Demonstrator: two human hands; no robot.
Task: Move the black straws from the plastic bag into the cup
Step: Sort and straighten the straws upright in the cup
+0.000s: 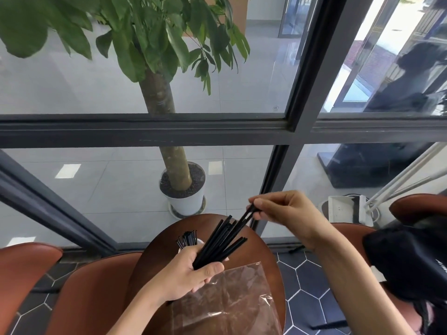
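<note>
A round brown desk is seen at lower centre of the frame, and across its near half a clear plastic bag is laid flat, apparently emptied. Just above the bag, a bundle of black straws is clasped at its lower end by the left hand, whose grip is closed round the bundle so that the straws fan up and to the right. To the right of centre, the tip of one or two straws is pinched between thumb and fingers of the right hand; the grip there is closed on those straws. At left of the bundle, a cup is largely hidden behind the left hand, and a cluster of straw tips is seen standing in it. The step in hand is judged to be the drawing of a few straws from the bundle; next, they need to be pulled free, carried left and dropped upright into the cup.
</note>
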